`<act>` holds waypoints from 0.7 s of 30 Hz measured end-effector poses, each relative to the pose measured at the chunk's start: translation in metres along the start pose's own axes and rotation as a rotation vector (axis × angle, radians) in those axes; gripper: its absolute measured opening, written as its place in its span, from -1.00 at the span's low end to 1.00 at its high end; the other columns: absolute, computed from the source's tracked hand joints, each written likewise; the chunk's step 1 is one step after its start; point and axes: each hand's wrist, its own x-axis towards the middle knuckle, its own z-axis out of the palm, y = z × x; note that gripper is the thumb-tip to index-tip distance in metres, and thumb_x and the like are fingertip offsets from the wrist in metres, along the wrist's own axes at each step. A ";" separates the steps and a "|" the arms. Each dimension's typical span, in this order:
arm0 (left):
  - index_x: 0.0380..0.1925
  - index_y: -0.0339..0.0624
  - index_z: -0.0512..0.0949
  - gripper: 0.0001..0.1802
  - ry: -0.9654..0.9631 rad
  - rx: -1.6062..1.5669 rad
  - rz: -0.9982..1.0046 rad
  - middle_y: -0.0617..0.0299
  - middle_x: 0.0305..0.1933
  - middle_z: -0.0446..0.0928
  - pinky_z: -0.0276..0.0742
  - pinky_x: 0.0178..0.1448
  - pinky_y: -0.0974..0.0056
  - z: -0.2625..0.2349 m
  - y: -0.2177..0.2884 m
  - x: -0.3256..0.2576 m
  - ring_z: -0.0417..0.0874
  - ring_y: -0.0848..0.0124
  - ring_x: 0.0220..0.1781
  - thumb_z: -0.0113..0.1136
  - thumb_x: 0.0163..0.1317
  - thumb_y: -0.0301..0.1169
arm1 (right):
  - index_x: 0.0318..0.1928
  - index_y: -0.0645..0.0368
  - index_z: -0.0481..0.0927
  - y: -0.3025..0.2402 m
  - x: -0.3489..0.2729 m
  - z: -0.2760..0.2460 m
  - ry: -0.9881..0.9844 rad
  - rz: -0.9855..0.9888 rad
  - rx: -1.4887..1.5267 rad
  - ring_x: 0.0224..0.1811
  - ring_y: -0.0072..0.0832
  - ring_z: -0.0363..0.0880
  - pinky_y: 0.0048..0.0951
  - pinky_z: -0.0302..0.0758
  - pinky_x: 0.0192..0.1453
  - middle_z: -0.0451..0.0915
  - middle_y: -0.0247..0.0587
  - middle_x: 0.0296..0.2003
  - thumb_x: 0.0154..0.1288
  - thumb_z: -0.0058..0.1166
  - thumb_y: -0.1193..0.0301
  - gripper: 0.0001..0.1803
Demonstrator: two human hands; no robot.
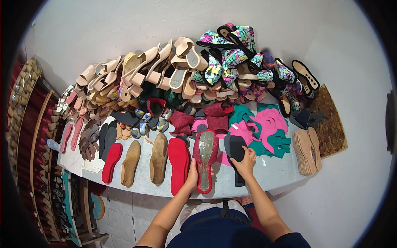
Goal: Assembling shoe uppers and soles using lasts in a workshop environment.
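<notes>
My left hand is closed around the heel end of a dark red shoe upper. Its underside faces up, with a red rim around a greyish, shiny middle strip. My right hand grips the edge of a black shoe sole, thumb across its face and fingers along its right side. The two pieces are side by side and apart. Just left of my left hand lies a red insole. Two wooden shoe lasts and a smaller red insole lie farther left.
Finished beige heeled sandals and patterned sandals pile along the back of the grey table. Pink and green cut pieces lie at the middle right. Stacked beige soles stand at the right edge. Shelves hold lasts at far left.
</notes>
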 end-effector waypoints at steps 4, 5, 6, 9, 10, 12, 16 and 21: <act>-0.10 -0.27 0.34 -0.16 0.042 0.034 0.000 0.03 -0.43 0.50 0.49 -0.25 0.21 0.004 0.002 0.000 0.57 0.24 -0.41 -0.63 0.15 0.28 | 0.05 0.11 0.26 0.001 -0.001 0.005 0.028 0.041 -0.002 0.07 -0.05 0.10 -0.13 0.14 0.13 0.12 0.09 0.01 -0.23 0.31 0.26 -0.24; -0.10 -0.27 0.34 -0.16 0.040 0.034 -0.001 0.03 -0.43 0.50 0.49 -0.25 0.21 0.005 0.003 0.000 0.57 0.24 -0.41 -0.63 0.15 0.28 | 0.05 0.11 0.26 0.003 0.000 0.008 0.032 0.040 -0.019 0.07 -0.05 0.10 -0.12 0.14 0.13 0.13 0.09 0.00 -0.23 0.31 0.26 -0.24; -0.10 -0.26 0.34 -0.15 0.039 0.035 -0.002 0.03 -0.43 0.50 0.49 -0.26 0.21 0.005 0.004 -0.001 0.57 0.24 -0.41 -0.63 0.14 0.29 | 0.05 0.11 0.26 0.005 0.000 0.010 0.034 0.041 -0.020 0.07 -0.05 0.10 -0.12 0.14 0.13 0.13 0.09 0.00 -0.23 0.31 0.26 -0.24; -0.09 -0.25 0.33 -0.15 0.036 0.031 0.023 0.04 -0.43 0.50 0.50 -0.29 0.22 0.006 0.010 -0.005 0.58 0.24 -0.42 -0.63 0.14 0.30 | 0.05 0.11 0.25 0.004 -0.002 0.015 0.057 0.032 -0.050 0.07 -0.05 0.09 -0.12 0.13 0.13 0.14 0.10 0.00 -0.23 0.31 0.26 -0.24; -0.09 -0.24 0.33 -0.15 0.032 0.028 0.050 0.04 -0.43 0.50 0.51 -0.30 0.22 0.006 0.013 -0.008 0.58 0.25 -0.42 -0.63 0.13 0.30 | 0.05 0.11 0.26 0.003 -0.002 0.016 0.066 0.022 -0.042 0.07 -0.05 0.09 -0.11 0.12 0.13 0.14 0.10 0.00 -0.23 0.31 0.26 -0.24; -0.11 -0.26 0.35 -0.17 0.032 -0.028 0.046 0.04 -0.42 0.51 0.50 -0.29 0.23 0.009 0.023 -0.015 0.57 0.25 -0.41 -0.64 0.16 0.27 | 0.05 0.11 0.26 -0.003 -0.001 0.019 0.078 0.010 -0.036 0.08 -0.04 0.09 -0.10 0.12 0.13 0.14 0.11 -0.01 -0.23 0.31 0.26 -0.24; -0.12 -0.28 0.35 -0.18 0.038 -0.098 0.077 0.05 -0.41 0.51 0.50 -0.29 0.25 0.002 0.041 -0.025 0.57 0.27 -0.41 -0.65 0.18 0.24 | 0.09 0.09 0.23 -0.029 0.002 0.031 0.059 0.072 -0.107 0.10 -0.03 0.07 -0.12 0.09 0.15 0.13 0.12 0.03 -0.17 0.27 0.24 -0.25; -0.13 -0.28 0.36 -0.20 0.062 -0.086 0.151 0.05 -0.42 0.51 0.50 -0.29 0.24 -0.027 0.064 -0.039 0.58 0.27 -0.41 -0.65 0.20 0.21 | 0.08 0.22 0.25 -0.095 0.015 0.055 0.118 -0.156 0.262 0.12 -0.11 0.13 -0.20 0.05 0.19 0.22 0.05 0.01 0.19 -0.06 0.26 -0.51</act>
